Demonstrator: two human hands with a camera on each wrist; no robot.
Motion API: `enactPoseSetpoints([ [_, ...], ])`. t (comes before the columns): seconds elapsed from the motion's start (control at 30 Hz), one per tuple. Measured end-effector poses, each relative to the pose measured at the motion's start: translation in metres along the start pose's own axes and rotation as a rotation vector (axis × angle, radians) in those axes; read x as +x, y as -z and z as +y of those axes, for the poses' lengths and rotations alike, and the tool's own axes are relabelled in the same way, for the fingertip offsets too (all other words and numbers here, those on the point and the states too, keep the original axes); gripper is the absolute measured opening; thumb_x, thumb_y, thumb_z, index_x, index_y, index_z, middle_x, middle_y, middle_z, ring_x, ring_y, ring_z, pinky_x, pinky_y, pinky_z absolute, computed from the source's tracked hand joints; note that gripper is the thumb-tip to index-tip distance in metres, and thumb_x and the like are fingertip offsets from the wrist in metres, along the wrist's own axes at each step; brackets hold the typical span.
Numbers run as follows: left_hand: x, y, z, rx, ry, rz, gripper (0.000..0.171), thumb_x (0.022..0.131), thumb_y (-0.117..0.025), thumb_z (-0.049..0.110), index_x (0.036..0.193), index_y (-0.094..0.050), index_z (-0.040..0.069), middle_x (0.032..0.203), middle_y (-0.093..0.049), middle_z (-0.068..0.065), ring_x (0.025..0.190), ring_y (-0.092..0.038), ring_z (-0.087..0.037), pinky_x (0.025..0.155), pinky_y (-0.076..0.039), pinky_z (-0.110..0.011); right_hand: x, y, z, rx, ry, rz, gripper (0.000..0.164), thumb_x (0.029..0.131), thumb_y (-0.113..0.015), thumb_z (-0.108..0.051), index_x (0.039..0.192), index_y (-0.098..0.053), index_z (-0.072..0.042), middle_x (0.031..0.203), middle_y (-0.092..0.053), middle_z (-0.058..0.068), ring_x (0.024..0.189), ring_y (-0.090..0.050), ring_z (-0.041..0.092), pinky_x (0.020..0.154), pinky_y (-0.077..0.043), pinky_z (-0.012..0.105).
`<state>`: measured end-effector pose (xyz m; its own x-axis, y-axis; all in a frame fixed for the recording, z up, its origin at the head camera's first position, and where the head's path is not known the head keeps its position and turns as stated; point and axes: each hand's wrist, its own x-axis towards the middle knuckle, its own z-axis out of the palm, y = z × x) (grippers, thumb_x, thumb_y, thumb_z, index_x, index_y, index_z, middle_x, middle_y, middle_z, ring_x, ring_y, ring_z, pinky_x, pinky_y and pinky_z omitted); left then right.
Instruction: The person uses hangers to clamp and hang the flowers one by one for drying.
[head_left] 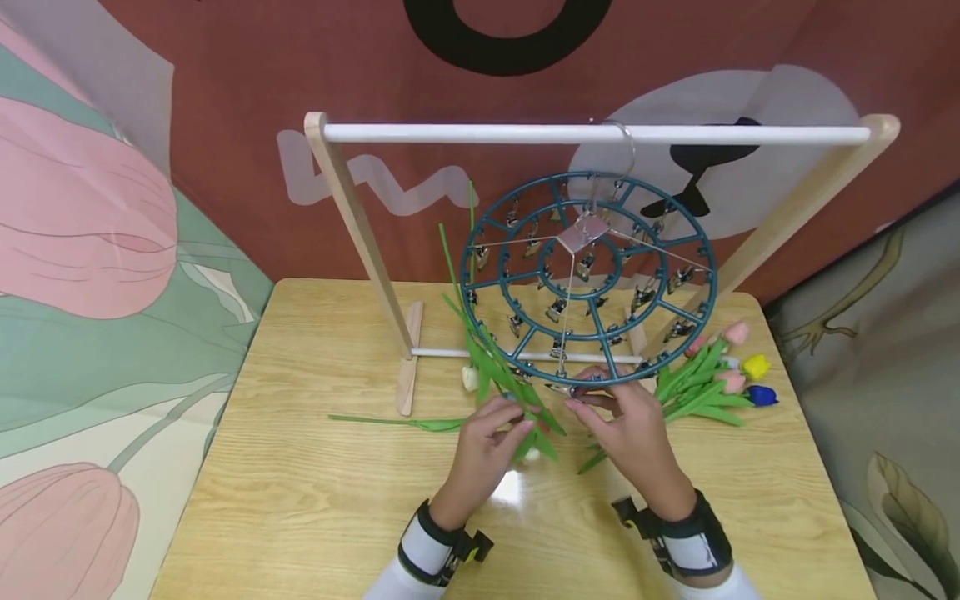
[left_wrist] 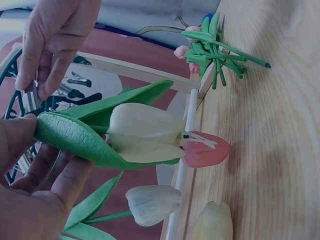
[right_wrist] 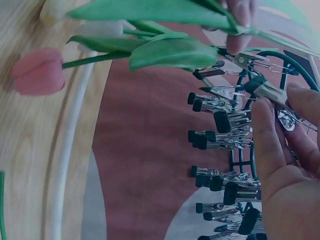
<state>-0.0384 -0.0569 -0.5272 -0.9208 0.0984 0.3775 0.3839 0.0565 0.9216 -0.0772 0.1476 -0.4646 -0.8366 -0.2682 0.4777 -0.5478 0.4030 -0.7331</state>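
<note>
My left hand (head_left: 483,450) pinches an artificial white tulip (left_wrist: 145,132) by its green leaves and stem, the bloom hanging downward. My right hand (head_left: 637,433) grips a metal clip (right_wrist: 270,92) with dark tips at the near rim of a round teal clip hanger (head_left: 592,383). In the right wrist view the clip is close beside the held stem. A pink tulip (right_wrist: 39,71) and another white tulip (left_wrist: 152,205) hang head down near the left hand, their stems running up to the hanger's left side.
A wooden rack with a white top bar (head_left: 480,133) carries the hanger, whose rings bear several other clips (right_wrist: 225,122). A bunch of pink, yellow and blue tulips (head_left: 705,383) lies on the table (head_left: 300,500) at right. One green stem (head_left: 375,418) extends leftward.
</note>
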Motion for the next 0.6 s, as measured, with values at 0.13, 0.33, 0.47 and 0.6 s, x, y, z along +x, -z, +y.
enactPoseSetpoints([
  [0.13, 0.003, -0.002, -0.002, 0.018, 0.007, 0.007, 0.018, 0.098, -0.067, 0.007, 0.112, -0.074, -0.003, 0.115, -0.071, -0.014, 0.106, -0.071, -0.023, 0.080, -0.064, -0.027, -0.001, -0.002, -0.001, 0.089, -0.044, 0.017, 0.037, 0.074, -0.082, 0.018, 0.106, -0.069, 0.005, 0.103, -0.071, 0.014, 0.093, -0.069, 0.000, 0.078, -0.062, 0.019],
  [0.33, 0.006, -0.004, -0.003, 0.025, 0.049, 0.022, 0.019, 0.098, -0.068, 0.011, 0.113, -0.075, 0.001, 0.117, -0.072, -0.012, 0.110, -0.070, -0.025, 0.084, -0.062, -0.026, -0.001, -0.005, 0.000, 0.088, -0.041, 0.051, 0.030, 0.071, -0.085, 0.014, 0.095, -0.073, 0.000, 0.086, -0.073, 0.011, 0.077, -0.063, 0.004, 0.072, -0.056, 0.012],
  [0.47, 0.007, -0.006, -0.002, 0.013, 0.066, 0.030, 0.017, 0.098, -0.069, 0.009, 0.111, -0.075, 0.000, 0.115, -0.072, -0.013, 0.109, -0.071, -0.029, 0.086, -0.062, -0.027, -0.001, -0.011, 0.003, 0.148, -0.007, 0.075, 0.031, 0.068, -0.083, 0.019, 0.093, -0.073, 0.002, 0.082, -0.072, 0.016, 0.074, -0.063, 0.005, 0.069, -0.054, 0.013],
  [0.6, 0.007, -0.007, -0.001, 0.024, 0.055, 0.029, 0.014, 0.096, -0.070, 0.006, 0.106, -0.075, -0.003, 0.107, -0.072, -0.014, 0.101, -0.072, -0.029, 0.085, -0.063, -0.026, -0.002, -0.014, 0.003, 0.189, -0.002, 0.087, 0.030, 0.068, -0.081, 0.021, 0.092, -0.074, 0.004, 0.081, -0.072, 0.017, 0.074, -0.063, 0.004, 0.067, -0.053, 0.013],
])
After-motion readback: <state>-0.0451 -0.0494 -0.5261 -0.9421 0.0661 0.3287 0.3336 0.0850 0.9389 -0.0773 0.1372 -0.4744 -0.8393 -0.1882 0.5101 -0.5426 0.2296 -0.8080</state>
